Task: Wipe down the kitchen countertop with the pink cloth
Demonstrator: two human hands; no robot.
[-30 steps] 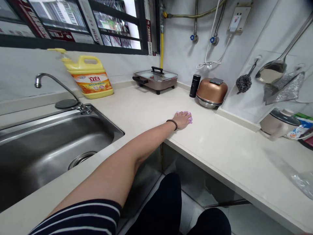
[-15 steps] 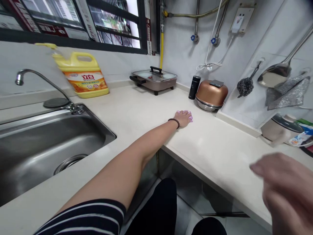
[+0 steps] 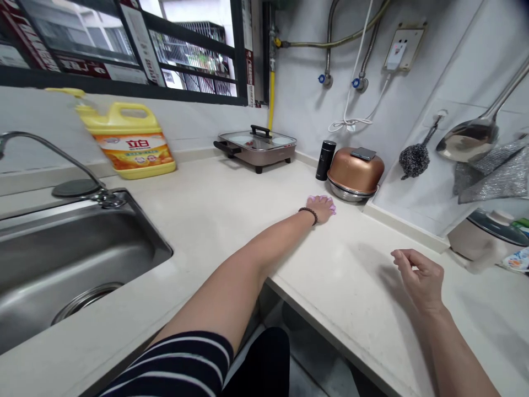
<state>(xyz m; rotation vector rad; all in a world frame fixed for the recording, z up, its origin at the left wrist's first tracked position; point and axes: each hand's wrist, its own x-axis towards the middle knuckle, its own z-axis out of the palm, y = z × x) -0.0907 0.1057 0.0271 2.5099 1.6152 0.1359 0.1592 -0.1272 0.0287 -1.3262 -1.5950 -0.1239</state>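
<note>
My left arm stretches across the pale countertop [image 3: 231,209], and my left hand [image 3: 321,208] presses flat on a small pink cloth [image 3: 330,205] that peeks out under the fingers. It lies just in front of an upturned copper-coloured pot [image 3: 355,172]. My right hand [image 3: 419,277] hovers low over the counter to the right, fingers loosely curled and apart, holding nothing.
A steel sink [image 3: 61,259] with a tap [image 3: 53,154] is at the left, a yellow detergent jug [image 3: 128,140] behind it. An electric grill pan [image 3: 256,144] and a black flask [image 3: 325,160] stand at the back. A ladle [image 3: 471,135] and scourer [image 3: 414,157] hang on the right wall.
My right hand has come in from the lower right and now hovers over the counter. My left hand with the cloth has slid slightly farther toward the copper pot.
</note>
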